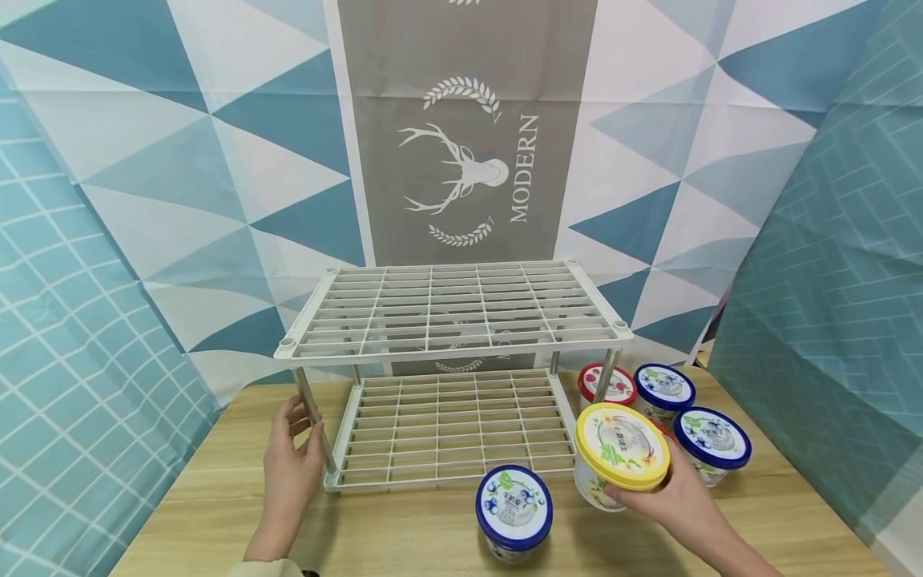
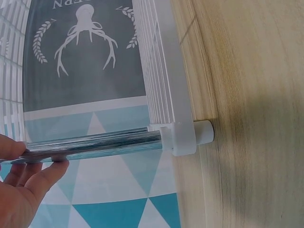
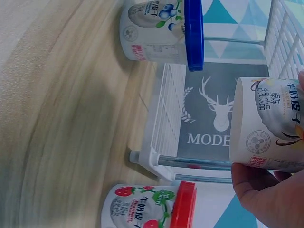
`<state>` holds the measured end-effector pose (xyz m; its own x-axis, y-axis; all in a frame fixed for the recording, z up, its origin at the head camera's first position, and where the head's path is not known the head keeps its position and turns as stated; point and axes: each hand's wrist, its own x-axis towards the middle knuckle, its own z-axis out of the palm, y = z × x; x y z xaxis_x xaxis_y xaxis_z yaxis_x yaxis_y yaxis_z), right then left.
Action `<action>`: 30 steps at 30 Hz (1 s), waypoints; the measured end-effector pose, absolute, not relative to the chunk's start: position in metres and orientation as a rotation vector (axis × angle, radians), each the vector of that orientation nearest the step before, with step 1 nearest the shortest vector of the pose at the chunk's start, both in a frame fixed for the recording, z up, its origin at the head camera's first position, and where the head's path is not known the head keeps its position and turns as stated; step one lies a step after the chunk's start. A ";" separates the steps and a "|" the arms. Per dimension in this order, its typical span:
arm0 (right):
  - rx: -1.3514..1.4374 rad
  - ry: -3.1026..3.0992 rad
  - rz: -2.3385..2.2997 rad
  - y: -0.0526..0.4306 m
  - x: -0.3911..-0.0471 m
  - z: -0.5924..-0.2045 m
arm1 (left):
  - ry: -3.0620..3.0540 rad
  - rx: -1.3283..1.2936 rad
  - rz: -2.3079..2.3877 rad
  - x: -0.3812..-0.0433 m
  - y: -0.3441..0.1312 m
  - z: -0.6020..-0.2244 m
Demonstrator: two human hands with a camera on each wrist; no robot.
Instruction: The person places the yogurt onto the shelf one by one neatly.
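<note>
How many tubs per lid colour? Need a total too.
Blue-lidded tubs: 3
Red-lidded tubs: 2 (one mostly hidden)
Yellow-lidded tub: 1
Total: 6

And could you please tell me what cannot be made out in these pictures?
Head view: the nearer red-lidded tub, mostly hidden by the yellow-lidded tub and right hand.
Right wrist view: the yellow lid, cut off by the right edge.
Left wrist view: part of the left hand, cut off by the left edge.
</note>
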<state>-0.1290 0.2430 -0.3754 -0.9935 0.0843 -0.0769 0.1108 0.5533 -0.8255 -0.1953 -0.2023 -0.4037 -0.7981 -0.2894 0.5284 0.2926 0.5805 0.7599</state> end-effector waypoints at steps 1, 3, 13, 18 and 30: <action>0.170 2.750 -1.459 0.243 -0.129 -0.374 | -2.187 -0.001 -1.206 -0.195 -0.202 -0.404; 0.172 2.764 -1.444 0.242 -0.128 -0.372 | -2.192 0.002 -1.209 -0.195 -0.203 -0.404; 0.222 2.756 -1.466 0.240 -0.126 -0.358 | -2.197 0.002 -1.220 -0.194 -0.203 -0.404; 0.213 2.793 -1.446 0.239 -0.126 -0.350 | -2.193 -0.008 -1.210 -0.195 -0.203 -0.404; 0.174 2.839 -1.421 0.236 -0.124 -0.330 | -2.189 -0.022 -1.198 -0.195 -0.203 -0.406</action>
